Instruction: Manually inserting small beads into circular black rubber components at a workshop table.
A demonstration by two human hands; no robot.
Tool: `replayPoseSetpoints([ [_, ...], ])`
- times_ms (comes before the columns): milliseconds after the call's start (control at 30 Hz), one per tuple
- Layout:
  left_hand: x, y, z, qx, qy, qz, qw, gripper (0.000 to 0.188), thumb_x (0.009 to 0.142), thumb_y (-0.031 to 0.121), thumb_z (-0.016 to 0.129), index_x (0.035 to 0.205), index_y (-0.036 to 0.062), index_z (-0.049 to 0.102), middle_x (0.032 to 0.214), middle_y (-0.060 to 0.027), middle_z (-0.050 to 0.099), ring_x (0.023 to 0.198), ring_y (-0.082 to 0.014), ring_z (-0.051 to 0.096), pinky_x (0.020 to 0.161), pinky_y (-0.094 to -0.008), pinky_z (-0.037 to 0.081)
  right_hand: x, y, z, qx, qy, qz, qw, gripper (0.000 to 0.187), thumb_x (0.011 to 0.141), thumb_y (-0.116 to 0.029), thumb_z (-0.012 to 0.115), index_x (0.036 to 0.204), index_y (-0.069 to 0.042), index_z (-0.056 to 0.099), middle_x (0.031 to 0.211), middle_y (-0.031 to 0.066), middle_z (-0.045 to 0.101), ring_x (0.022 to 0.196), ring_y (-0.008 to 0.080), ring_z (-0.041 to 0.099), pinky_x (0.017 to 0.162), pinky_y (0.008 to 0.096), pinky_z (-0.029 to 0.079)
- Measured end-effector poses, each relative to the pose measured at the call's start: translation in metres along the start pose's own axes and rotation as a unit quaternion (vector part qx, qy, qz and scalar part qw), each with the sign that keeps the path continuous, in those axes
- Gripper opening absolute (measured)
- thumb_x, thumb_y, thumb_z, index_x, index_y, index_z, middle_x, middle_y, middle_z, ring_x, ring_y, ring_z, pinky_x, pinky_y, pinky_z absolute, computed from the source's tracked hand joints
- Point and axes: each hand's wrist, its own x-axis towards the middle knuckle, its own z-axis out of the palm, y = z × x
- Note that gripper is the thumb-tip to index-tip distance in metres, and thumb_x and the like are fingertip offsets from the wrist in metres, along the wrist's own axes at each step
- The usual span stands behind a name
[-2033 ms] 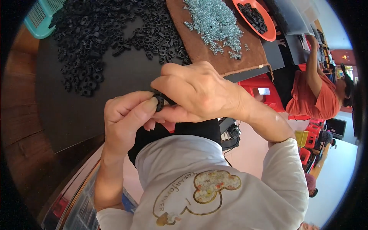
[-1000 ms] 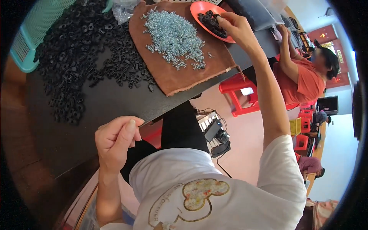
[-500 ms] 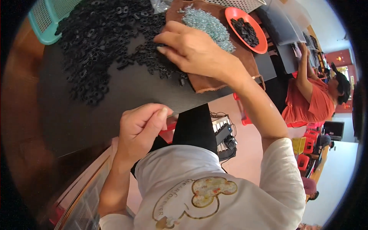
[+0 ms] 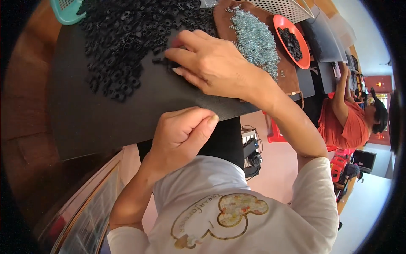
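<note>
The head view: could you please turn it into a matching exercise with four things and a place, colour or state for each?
1. springs
2. dish
3. right hand
4. left hand

A. thumb against curled fingers
B. heaped on the brown cloth
C. at the pile of black parts
D. orange-red

Pairs: 1-B, 2-D, 3-C, 4-A

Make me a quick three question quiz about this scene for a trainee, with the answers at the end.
1. Which hand is at the pile of black parts?
2. True or false: the springs lie in the teal basket.
3. What is on the orange plate? A) springs, B) dark pieces, C) nothing.

Key: 1. The right hand. 2. False, they lie on the brown cloth. 3. B, dark pieces.
</note>
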Motion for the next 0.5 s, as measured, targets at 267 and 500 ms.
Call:
replayPoseSetpoints([
  [267,0.000,-0.001,0.004,0.003,0.011,-0.003,1.000,0.013,0.091,0.008,0.061,0.088,-0.0045,0.062,0.067,-0.0129,0.058,0.057,-0.0195,0.055,0.055,-0.0319,0.044,0.042,-0.019,0.035,0.080,0.028,-0.103,0.991,0.017,0.077,-0.017,0.065,0.090,-0.007,0.066,0.091,0.0099,0.057,0.090,0.0284,0.060,0.069,0.0391,0.054],
  [500,0.000,-0.001,0.004,-0.001,0.011,0.019,1.000,0.012,0.091,0.007,0.061,0.089,-0.0043,0.062,0.067,-0.0126,0.057,0.057,-0.0199,0.054,0.055,-0.0316,0.044,0.017,0.003,0.021,0.083,0.002,-0.044,0.996,0.022,0.075,-0.008,0.059,0.095,-0.003,0.063,0.088,0.0129,0.057,0.087,0.0314,0.062,0.074,0.0406,0.053],
])
